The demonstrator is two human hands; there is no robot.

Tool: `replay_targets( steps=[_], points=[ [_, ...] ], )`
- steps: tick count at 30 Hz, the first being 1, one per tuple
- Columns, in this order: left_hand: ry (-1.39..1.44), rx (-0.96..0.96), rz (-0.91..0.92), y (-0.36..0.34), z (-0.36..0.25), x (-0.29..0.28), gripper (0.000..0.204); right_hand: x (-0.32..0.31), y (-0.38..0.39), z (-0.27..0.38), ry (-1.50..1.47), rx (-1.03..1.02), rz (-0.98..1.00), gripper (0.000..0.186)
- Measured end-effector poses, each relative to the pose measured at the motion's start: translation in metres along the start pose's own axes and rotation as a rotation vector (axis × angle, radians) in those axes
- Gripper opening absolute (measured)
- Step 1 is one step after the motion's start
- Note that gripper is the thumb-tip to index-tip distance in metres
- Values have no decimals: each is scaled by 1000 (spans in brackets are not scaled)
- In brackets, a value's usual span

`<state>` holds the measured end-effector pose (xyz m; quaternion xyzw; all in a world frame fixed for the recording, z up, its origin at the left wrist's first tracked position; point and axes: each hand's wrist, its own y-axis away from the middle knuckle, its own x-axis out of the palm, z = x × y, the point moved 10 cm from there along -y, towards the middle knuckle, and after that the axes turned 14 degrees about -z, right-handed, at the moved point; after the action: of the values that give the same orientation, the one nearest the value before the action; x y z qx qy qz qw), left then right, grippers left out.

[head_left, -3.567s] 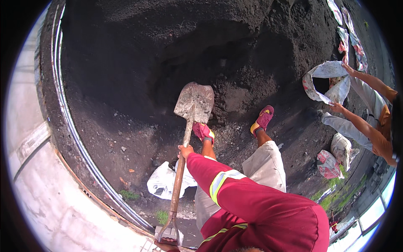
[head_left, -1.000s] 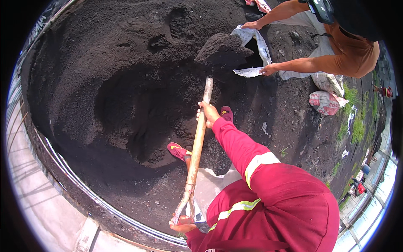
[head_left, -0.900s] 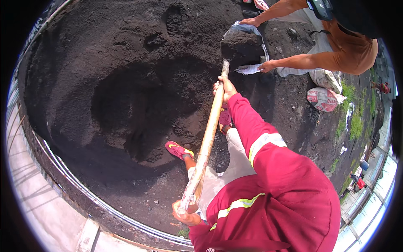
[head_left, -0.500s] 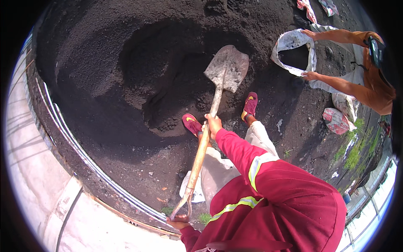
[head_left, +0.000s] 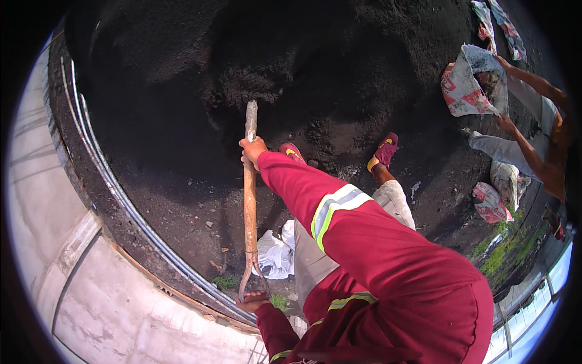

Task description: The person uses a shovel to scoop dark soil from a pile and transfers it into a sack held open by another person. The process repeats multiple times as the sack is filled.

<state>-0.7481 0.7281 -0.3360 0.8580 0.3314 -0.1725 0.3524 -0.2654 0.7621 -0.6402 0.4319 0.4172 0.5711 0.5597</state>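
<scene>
My right hand (head_left: pixel 253 150) is closed round the wooden shaft of a long shovel (head_left: pixel 250 206), partway up toward its blade end. The grip at the near end, below its forked metal neck, is held by my left hand (head_left: pixel 254 301). The shaft points away from me into a heap of dark sand (head_left: pixel 242 85), and the blade is hidden there. At the right, a co-worker's hands hold a white and red sack (head_left: pixel 467 91) by its mouth, tilted; what is in it I cannot make out.
More sacks (head_left: pixel 491 203) lie beside the co-worker, and others (head_left: pixel 509 30) at the far right. A white bag (head_left: pixel 276 256) lies near my leg. Long pipes (head_left: pixel 133 209) run along a pale concrete slab (head_left: pixel 139 303) on the left. Grass (head_left: pixel 500 258) grows at the right.
The shovel has swung left, and its blade has gone from plain view into the dark sand. The co-worker's sack, earlier held with its mouth upward, has shifted right and tilted.
</scene>
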Motion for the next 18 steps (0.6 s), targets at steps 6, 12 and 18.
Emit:
replay_targets(
  steps=[6,12,18],
  points=[
    [-46,-12,-12,35,45,-19,53,-74,17,22,112,-66,-180,29],
    [-126,-71,-24,70,64,-51,54,-187,57,42,153,-65,-275,36],
    [-227,43,185,131,66,-13,55,-327,63,93,-192,-48,-347,25]
  ],
)
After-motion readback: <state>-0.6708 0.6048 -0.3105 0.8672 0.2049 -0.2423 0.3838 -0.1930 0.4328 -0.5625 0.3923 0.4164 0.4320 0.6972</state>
